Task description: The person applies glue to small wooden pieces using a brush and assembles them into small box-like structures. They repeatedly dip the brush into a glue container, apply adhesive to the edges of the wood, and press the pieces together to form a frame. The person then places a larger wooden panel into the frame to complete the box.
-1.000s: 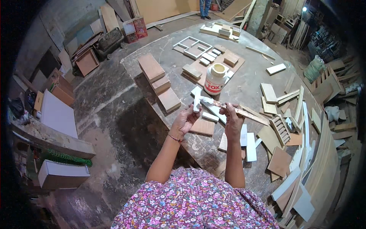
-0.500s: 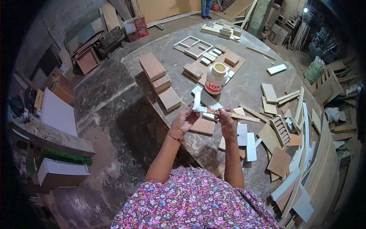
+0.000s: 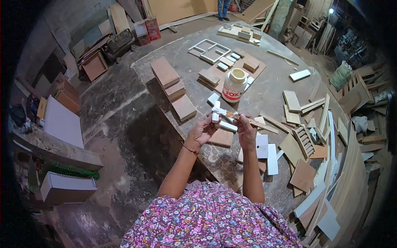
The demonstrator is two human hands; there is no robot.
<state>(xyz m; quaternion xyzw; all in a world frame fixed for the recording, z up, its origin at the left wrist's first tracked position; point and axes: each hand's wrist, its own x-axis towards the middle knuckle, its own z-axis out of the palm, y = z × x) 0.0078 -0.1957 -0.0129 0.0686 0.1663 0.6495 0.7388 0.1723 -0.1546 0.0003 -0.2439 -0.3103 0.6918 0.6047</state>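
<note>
Nearest, the left hand [image 3: 202, 131] pinches a small white wooden block [image 3: 215, 118] by its lower end, thumb and fingers drawn close together; gripping it so low seems meant to leave the upper part clear. The right hand [image 3: 247, 134] closes around the wooden handle of a brush [image 3: 259, 125], whose white-coated bristles appear to lie against that block, just above the worktop's [image 3: 281, 76] near left edge. The brush is held almost crosswise to the block, probably so that the bristles meet its side without the fingers getting in the way. Under the hands lie a brown board [image 3: 220, 137] and a white strip [image 3: 228, 126]. Beyond them stands a white jar [image 3: 234, 87], upright and open-mouthed, apparently placed there to be within the brush's reach. Brown blocks [image 3: 184, 107] line the left edge, while loose wood pieces [image 3: 303, 170] crowd the right edge, seemingly pushed aside for working room. Farther back, a white frame [image 3: 218, 44] lies flat, and past the far edge a person [image 3: 223, 9] stands.
</note>
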